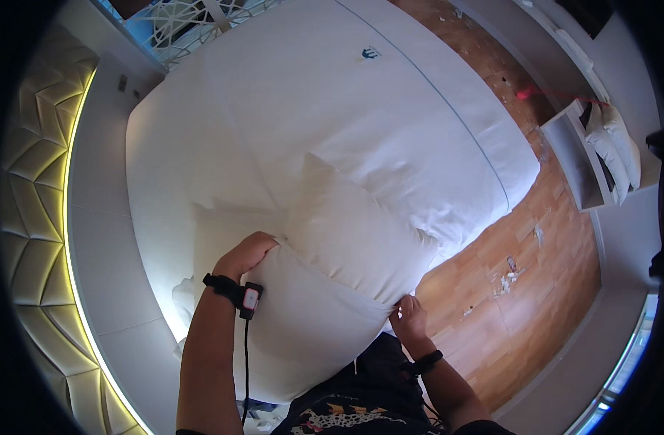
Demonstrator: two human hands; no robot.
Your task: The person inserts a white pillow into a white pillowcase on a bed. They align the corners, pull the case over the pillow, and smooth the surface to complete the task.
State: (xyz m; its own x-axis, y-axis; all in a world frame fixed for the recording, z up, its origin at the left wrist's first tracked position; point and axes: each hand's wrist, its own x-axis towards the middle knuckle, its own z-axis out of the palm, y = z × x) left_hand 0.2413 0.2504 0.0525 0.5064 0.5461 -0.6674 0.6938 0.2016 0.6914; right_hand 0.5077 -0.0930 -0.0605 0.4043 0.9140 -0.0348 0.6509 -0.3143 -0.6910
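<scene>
A plump white pillow (346, 225) sticks partway out of a white pillowcase (310, 319), its far corner pointing away from me over the bed. The pillowcase's rim runs slantwise across the pillow, and the rest bulges toward my body. My left hand (252, 254) is closed on the left end of that rim, fingers curled over the cloth. At the rim's right end my right hand (410, 319) pinches the edge. Both wrists carry dark straps, the left one with a small device and a cable. The pillow's near part is hidden inside the cloth.
The wide bed (223, 138) has a white cover with a thin blue line and a small blue emblem. Scraps of litter (504, 279) lie on the wooden floor (542, 312). More pillows (613, 148) rest on a shelf unit at right. A padded, lit wall (38, 239) stands left.
</scene>
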